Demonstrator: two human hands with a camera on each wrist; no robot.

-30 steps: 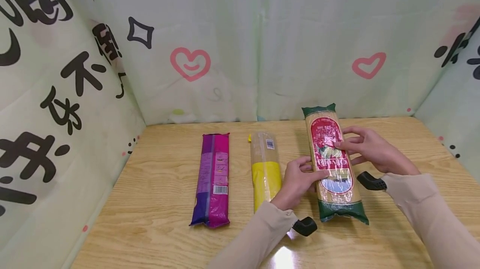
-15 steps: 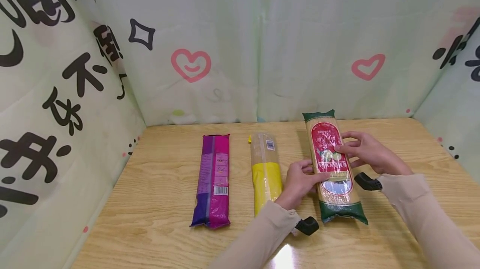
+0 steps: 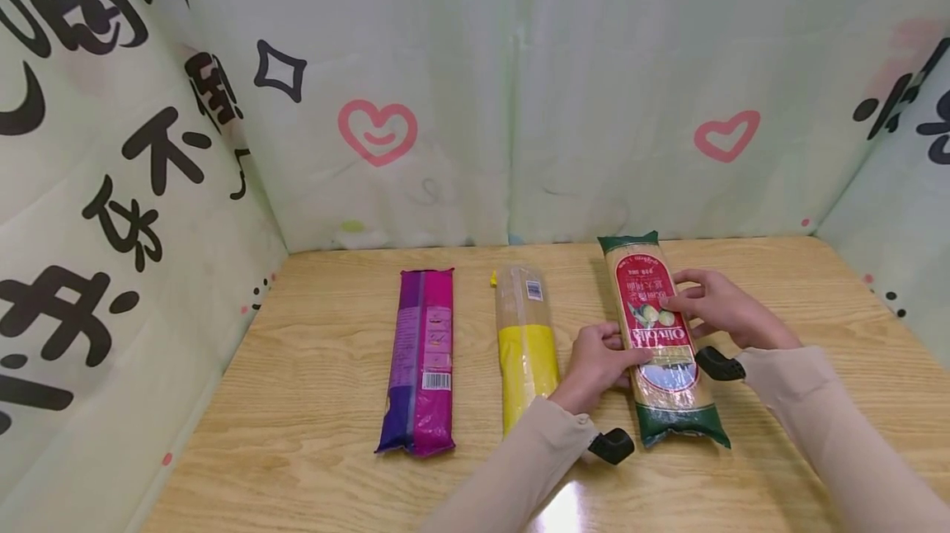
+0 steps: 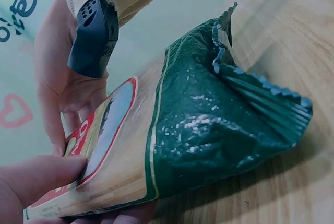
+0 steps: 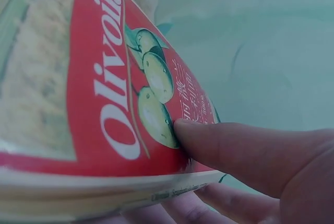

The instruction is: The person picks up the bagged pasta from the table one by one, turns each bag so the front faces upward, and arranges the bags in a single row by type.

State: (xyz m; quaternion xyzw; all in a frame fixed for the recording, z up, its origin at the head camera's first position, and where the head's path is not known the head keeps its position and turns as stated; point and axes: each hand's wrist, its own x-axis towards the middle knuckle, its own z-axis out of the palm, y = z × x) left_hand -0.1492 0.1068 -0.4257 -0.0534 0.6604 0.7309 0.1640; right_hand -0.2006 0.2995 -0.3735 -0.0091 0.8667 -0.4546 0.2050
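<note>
A spaghetti packet [image 3: 664, 343] with green ends and a red label lies between my two hands in the head view, its top leaning slightly left. My left hand [image 3: 597, 364] grips its left edge, thumb on the label and fingers beneath. From the other side my right hand [image 3: 731, 310] holds the right edge, with the thumb across the printed olives. In the left wrist view the packet's crimped green end [image 4: 224, 114] sits close over the wood. The right wrist view shows my right thumb [image 5: 235, 145] on the label and fingers under the packet.
Left of the held packet lies a clear and yellow packet [image 3: 527, 351], partly covered by my left forearm. Farther left is a purple and pink packet [image 3: 419, 360]. All are on a wooden table [image 3: 297, 401], with a printed curtain [image 3: 460, 104] along its back and sides.
The far end of the spaghetti packet has come down and nearer, so it tilts less. Both hands keep their grip; my right hand has shifted slightly left and down. The other packets stay put.
</note>
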